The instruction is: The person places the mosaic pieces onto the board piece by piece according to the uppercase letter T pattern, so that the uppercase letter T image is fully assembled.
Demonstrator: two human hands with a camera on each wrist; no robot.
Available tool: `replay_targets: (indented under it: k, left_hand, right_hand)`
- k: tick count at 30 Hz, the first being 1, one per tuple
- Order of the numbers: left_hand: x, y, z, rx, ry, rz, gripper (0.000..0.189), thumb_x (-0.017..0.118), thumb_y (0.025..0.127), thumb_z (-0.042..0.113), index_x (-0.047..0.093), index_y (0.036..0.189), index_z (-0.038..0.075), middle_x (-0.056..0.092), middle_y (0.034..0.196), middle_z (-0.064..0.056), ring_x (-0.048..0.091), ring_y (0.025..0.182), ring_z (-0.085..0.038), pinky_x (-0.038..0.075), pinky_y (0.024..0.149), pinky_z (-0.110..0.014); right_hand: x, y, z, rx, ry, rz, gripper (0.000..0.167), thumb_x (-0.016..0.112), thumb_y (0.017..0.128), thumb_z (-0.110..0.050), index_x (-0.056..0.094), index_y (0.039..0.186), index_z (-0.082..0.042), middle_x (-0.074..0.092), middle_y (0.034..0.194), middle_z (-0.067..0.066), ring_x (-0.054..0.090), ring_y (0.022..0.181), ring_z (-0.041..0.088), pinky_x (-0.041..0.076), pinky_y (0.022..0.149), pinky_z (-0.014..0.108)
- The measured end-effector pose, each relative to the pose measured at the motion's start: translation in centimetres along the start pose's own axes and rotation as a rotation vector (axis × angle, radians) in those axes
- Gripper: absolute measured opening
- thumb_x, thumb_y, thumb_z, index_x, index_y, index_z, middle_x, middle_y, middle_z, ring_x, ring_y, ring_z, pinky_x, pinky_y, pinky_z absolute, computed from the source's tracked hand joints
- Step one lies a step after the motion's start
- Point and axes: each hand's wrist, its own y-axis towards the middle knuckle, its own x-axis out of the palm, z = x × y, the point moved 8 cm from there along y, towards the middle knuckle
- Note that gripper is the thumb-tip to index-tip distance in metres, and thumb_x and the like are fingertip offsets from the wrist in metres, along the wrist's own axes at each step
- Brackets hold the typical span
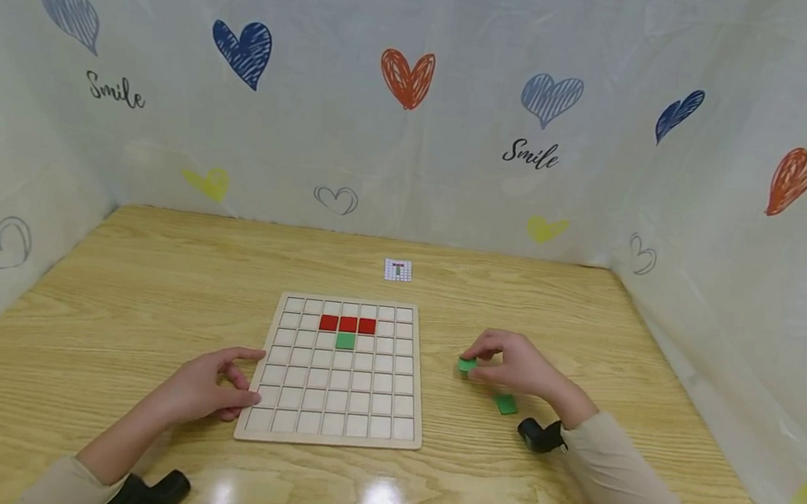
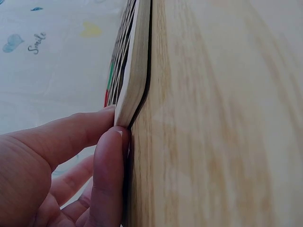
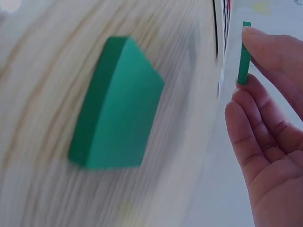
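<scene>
At the left edge of a wooden grid board [image 1: 358, 404], my left hand [image 1: 206, 383] touches the rim with thumb and index fingertips set apart, the other fingers bent below. Its fingertips [image 2: 106, 163] meet the board edge [image 2: 135, 71] near a rounded corner. My right hand [image 1: 514, 362], right of the board, pinches a green square tile [image 1: 467, 365] between thumb and fingers; the right wrist view shows this tile [image 3: 244, 61] edge-on. A second green tile [image 1: 506, 404] lies flat on the table beneath the hand. Three red tiles [image 1: 348, 324] form a row on the board, one green tile [image 1: 345, 341] below the middle one.
A small printed card [image 1: 398, 270] with a red and green grid pattern lies behind the board. The wood table [image 1: 166, 273] is enclosed by white sheeting [image 1: 443, 173] with hearts and lettering. Black devices [image 1: 154, 495] are strapped to both wrists.
</scene>
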Motion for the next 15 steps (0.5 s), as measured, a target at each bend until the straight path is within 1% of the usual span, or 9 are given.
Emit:
replay_targets:
  k: [3, 8, 12, 15]
  left_hand:
    - [0.0, 0.0, 0.0, 0.005, -0.002, -0.002, 0.068, 0.078, 0.076, 0.015, 0.045, 0.134, 0.000, 0.055, 0.083, -0.009, 0.058, 0.060, -0.018, 0.052, 0.052, -0.029]
    - [0.0, 0.1, -0.2, 0.003, 0.001, -0.001, 0.069, 0.078, 0.075, 0.016, 0.045, 0.134, 0.000, 0.055, 0.083, -0.008, 0.058, 0.060, -0.018, 0.052, 0.052, -0.029]
    - [0.0, 0.1, -0.2, -0.001, -0.001, 0.001, 0.069, 0.078, 0.075, 0.015, 0.045, 0.134, 0.000, 0.055, 0.083, -0.008, 0.058, 0.060, -0.018, 0.053, 0.052, -0.029]
    - [0.0, 0.1, -0.1, -0.006, -0.001, 0.002, 0.068, 0.078, 0.076, 0.014, 0.045, 0.134, 0.000, 0.055, 0.083, -0.009, 0.058, 0.060, -0.018, 0.053, 0.052, -0.029]
  right_hand:
    - [0.3, 0.4, -0.4, -0.007, 0.004, -0.001, 0.015, 0.071, 0.084, -0.013, 0.071, 0.098, -0.009, 0.061, 0.094, -0.001, 0.054, 0.084, 0.019, 0.048, 0.073, 0.040]
    - [0.8, 1.1, -1.1, -0.014, -0.003, -0.004, 0.015, 0.072, 0.083, -0.014, 0.072, 0.097, -0.012, 0.061, 0.094, -0.004, 0.055, 0.085, 0.018, 0.048, 0.075, 0.038]
    - [1.1, 1.5, -1.5, -0.017, 0.011, -0.010, 0.014, 0.072, 0.083, -0.014, 0.072, 0.097, -0.011, 0.061, 0.095, -0.002, 0.056, 0.087, 0.021, 0.048, 0.076, 0.040]
    - [1.4, 2.0, -1.7, -0.014, 0.024, -0.017, 0.014, 0.072, 0.083, -0.014, 0.072, 0.097, -0.011, 0.061, 0.095, -0.002, 0.056, 0.087, 0.022, 0.048, 0.077, 0.039]
